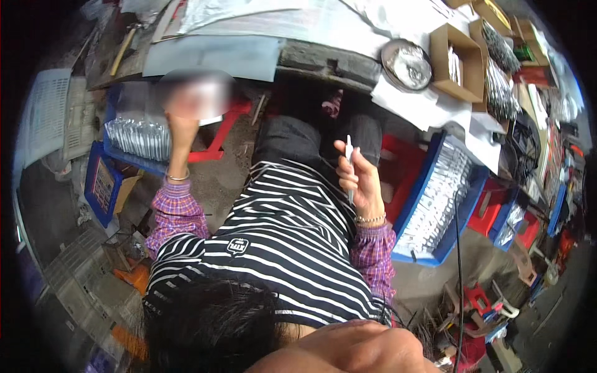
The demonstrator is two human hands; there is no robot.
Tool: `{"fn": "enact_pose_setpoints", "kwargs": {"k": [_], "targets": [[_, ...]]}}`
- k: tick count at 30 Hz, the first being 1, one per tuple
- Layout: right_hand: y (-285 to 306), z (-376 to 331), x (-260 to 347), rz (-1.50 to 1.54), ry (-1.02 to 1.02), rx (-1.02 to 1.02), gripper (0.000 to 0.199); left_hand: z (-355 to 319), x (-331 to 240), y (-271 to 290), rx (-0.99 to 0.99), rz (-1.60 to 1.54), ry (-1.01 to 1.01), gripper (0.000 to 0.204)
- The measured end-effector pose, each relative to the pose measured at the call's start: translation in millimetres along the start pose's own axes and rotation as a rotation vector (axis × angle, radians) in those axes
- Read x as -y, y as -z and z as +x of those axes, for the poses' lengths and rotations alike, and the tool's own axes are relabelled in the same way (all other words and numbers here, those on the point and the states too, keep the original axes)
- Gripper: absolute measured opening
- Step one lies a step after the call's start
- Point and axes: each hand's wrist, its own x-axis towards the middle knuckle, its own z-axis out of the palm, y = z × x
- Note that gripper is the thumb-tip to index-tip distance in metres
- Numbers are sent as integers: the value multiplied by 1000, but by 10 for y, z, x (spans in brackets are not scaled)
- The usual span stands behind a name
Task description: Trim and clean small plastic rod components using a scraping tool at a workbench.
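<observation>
A white pen (pixel 349 163) is standing nearly upright in the right hand (pixel 360 180), its tip pointing up past the fingertips and its lower end running down behind the palm. The fingers (pixel 346 176) of that hand are curling round the barrel and gripping it about the middle. A beaded bracelet (pixel 370 219) is sitting on the wrist just below, above a plaid cuff.

The left hand (pixel 181 127) is reaching well away to the other side, up over a blue tray (pixel 124 152) packed with upright silvery pens (pixel 138 138). The top of this hand is lost under a blurred patch, so I cannot tell whether its fingers are closing on anything or hanging loose. A metal bangle (pixel 178 177) is circling its wrist.

Just beyond the right fingers, on the outer side, a blue crate (pixel 429 186) is lying tilted, with rows of white pens (pixel 438 196) filling it. Between the two hands a striped shirt is filling the middle of the view.

Farther up from the fingers, a bench (pixel 323 59) is carrying pale sheets, a round metal dish (pixel 407 64) and an open cardboard box (pixel 457 62). A red stool (pixel 217 133) is standing near the left hand.
</observation>
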Motion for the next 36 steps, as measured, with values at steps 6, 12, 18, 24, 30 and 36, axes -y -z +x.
{"fn": "enact_pose_setpoints", "kwargs": {"k": [6, 12, 18, 24, 30, 36], "targets": [[9, -40, -53, -237, 128, -139, 43, 134, 1345, 757, -394, -294, 336, 30], [-167, -50, -123, -575, 284, -227, 39, 145, 2223, 1174, -401, -21, 450, 28], [-233, -55, -109, -635, 313, -239, 33, 218, 2553, 1296, -451, 224, 399, 36], [-167, -86, -87, -659, 326, -279, 33, 367, 2530, 1242, -372, 445, 504, 38], [-140, -79, -121, -678, 320, -275, 32, 344, 3063, 1531, -466, 521, 419, 51], [-114, -131, -117, -752, 402, -268, 31, 400, 2912, 1331, -445, 179, 235, 19]]}}
